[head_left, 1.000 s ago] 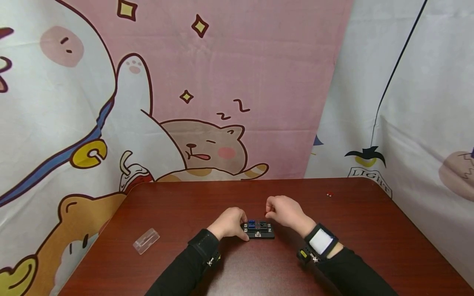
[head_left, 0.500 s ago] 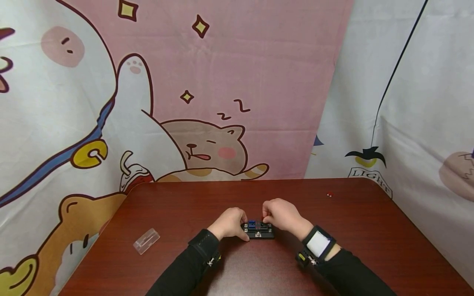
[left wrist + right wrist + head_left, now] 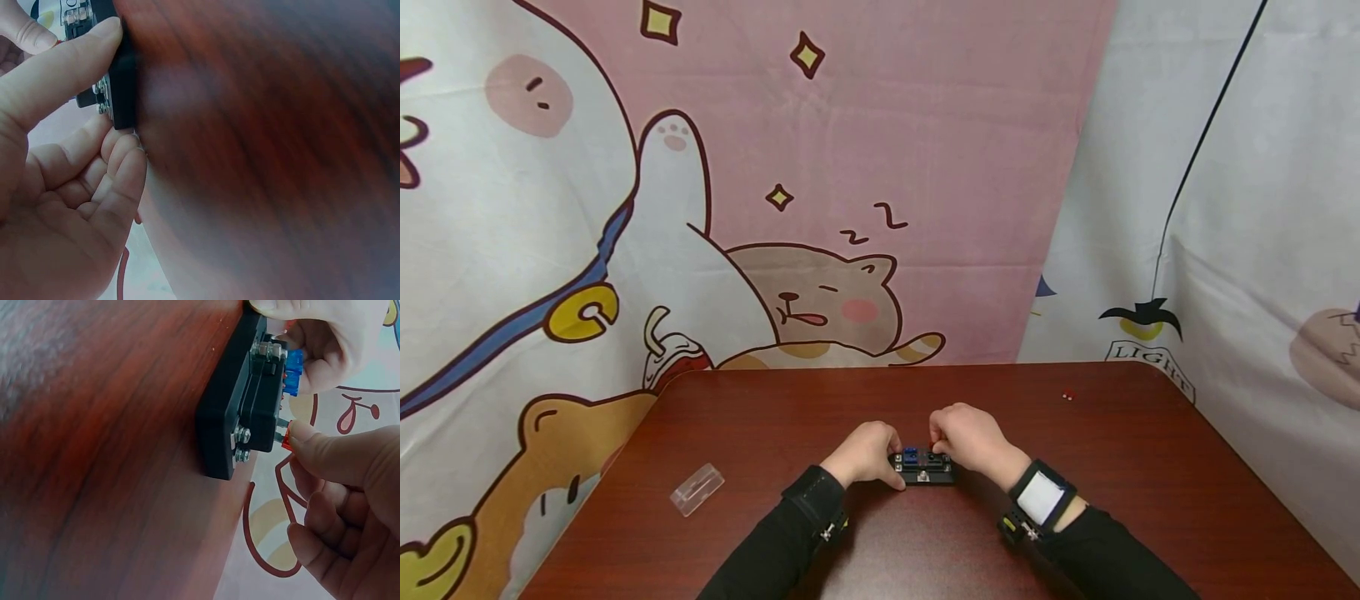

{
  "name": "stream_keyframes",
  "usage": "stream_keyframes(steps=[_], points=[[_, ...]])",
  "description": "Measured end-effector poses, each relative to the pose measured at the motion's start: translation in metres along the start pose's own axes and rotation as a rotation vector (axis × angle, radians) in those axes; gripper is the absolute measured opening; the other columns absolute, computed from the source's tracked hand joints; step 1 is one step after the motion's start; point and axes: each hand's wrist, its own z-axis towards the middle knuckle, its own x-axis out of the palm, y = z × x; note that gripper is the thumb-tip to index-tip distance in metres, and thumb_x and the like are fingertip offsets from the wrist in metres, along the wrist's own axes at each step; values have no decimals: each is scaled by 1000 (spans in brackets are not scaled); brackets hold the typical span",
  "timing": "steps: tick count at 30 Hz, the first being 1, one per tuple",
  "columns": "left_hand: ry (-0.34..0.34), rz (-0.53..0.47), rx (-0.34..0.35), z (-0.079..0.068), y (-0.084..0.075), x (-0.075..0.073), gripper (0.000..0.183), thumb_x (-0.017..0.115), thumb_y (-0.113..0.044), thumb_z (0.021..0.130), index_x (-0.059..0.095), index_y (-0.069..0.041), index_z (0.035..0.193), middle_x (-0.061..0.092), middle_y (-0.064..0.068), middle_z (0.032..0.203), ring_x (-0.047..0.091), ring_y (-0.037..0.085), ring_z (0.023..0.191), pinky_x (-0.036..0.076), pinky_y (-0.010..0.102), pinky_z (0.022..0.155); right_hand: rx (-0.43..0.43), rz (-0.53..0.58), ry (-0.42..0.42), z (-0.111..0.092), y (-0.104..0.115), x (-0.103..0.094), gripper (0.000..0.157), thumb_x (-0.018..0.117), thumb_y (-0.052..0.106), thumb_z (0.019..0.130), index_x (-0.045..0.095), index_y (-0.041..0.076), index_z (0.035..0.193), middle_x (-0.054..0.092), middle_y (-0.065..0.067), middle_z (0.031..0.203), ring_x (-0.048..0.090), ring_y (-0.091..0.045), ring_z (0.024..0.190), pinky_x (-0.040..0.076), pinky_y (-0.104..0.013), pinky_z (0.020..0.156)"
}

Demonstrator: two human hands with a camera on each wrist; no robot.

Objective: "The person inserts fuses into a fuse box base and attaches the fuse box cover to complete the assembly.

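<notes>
A black fuse block (image 3: 923,477) with metal screw terminals rests on the table, and my left hand (image 3: 867,452) grips its left end between thumb and fingers. Two blue blade fuses (image 3: 292,381) sit in the block near that hand. My right hand (image 3: 976,438) pinches a red blade fuse (image 3: 287,439) between thumb and index finger. In the right wrist view, the red fuse's metal prongs (image 3: 281,424) point at the block's top and meet it, part of their length still showing; how deep they sit I cannot tell. The left wrist view hides most of the block behind the left thumb.
On the left of the brown table (image 3: 760,417) lies a clear plastic cover (image 3: 697,489). Small red pieces (image 3: 1067,394) lie near the far right edge. A cartoon-printed cloth (image 3: 970,167) hangs behind the table.
My right hand has moved left and slightly down, bringing the red fuse over the block's right part. The left hand keeps its grip, and the block stays in place.
</notes>
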Motion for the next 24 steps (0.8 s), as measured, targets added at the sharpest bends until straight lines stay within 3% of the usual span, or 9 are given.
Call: stream_keyframes(steps=[11, 24], points=[[-2, 4, 4, 0, 0, 0, 42, 97, -25, 59, 70, -10, 87, 61, -7, 77, 53, 8, 70, 47, 28, 69, -24, -70, -7, 1, 3, 5, 30, 87, 22, 76, 57, 21, 71, 53, 9, 67, 54, -13, 69, 43, -29, 54], [-5, -6, -4, -1, 0, -1, 42, 97, -24, 58, 69, -10, 85, 60, -7, 76, 52, 8, 69, 46, 27, 68, -21, -51, -18, 1, 4, 5, 31, 88, 23, 75, 57, 21, 69, 52, 10, 67, 54, -12, 69, 43, -27, 54]])
